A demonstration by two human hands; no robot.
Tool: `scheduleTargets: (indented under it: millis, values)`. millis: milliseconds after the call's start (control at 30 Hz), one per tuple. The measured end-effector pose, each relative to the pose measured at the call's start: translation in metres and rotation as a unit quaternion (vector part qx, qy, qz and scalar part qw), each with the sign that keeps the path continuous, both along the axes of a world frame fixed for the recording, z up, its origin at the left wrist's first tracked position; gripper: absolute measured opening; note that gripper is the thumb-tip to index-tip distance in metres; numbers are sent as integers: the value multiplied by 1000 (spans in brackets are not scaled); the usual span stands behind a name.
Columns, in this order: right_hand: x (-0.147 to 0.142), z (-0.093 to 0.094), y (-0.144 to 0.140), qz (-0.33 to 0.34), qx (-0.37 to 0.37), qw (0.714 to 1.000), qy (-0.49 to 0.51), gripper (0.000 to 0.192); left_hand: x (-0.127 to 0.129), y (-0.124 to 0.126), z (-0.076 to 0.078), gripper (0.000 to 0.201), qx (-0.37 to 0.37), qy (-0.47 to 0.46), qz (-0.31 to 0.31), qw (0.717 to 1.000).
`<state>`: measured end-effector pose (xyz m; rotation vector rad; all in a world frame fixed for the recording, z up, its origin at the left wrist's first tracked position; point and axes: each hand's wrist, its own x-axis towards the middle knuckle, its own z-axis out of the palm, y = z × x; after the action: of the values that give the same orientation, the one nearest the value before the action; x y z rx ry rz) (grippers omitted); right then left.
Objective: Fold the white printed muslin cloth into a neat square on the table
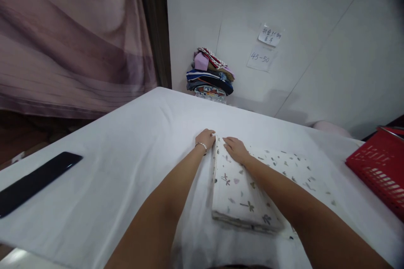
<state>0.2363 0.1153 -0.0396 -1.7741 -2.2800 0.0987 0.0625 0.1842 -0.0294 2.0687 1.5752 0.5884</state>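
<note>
Folded cloth at lower centre of tabletop.
Left hand cupped against far edge, right hand pressed flat, gripping nothing; layers liable to slide apart under uneven pressure.

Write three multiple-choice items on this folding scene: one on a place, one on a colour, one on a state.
1. Where does the basket stand?
A. the table's right edge
B. beside the black bar
C. on the clothes pile

2. What colour is the basket?
A. blue
B. red
C. green

3. How does the patterned cloth lie?
A. crumpled
B. hanging off the table
C. folded flat

Answers: 1 A, it stands far right on the white table. 2 B, its lattice wall is red. 3 C, it lies in neat layers under the left hand and right hand.
</note>
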Motion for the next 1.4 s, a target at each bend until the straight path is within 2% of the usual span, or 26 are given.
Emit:
scheduleTargets:
  millis: [167, 333, 467, 567, 733, 867, 1033, 1167, 1267, 1400]
  values:
    - [-2, 7, -1, -7, -16, 1000, -11, 40, 0, -2, 5, 24, -23, -6, -30, 999]
    - [-25, 15, -16, -44, -6, 999, 6, 48, 0, -3, 7, 24, -46, -5, -22, 999]
    - [-45, 8, -35, -1, -51, 998, 33, 55, 5, 1, 9, 25, -73, -2, -13, 997]
    - [-48, 7, -42, 0, -76, 996, 41, 56, 9, 5, 11, 26, -98, 0, -3, 995]
    - [-50, 15, -54, 11, -68, 997, 45, 57, 10, 7, 13, 27, -115, -6, 2, 993]
    - [-56, 9, -67, 32, -70, 996, 38, 56, 11, 9, 11, 26, -115, -8, 6, 993]
    - [-56, 7, -65, 31, -79, 995, 45, 57, 7, 8, 9, 33, -102, -25, -2, 994]
    - [-52, 19, -73, 24, -85, 993, 83, 56, -9, -10, 10, 37, -83, -42, -4, 996]
    - [-54, 23, -99, 41, -62, 994, 82, 58, -27, -35, 11, 33, -87, -48, -16, 995]
    - [-61, 19, -134, 86, -81, 992, 53, 61, -49, -75, 12, 24, -113, -61, -36, 991]
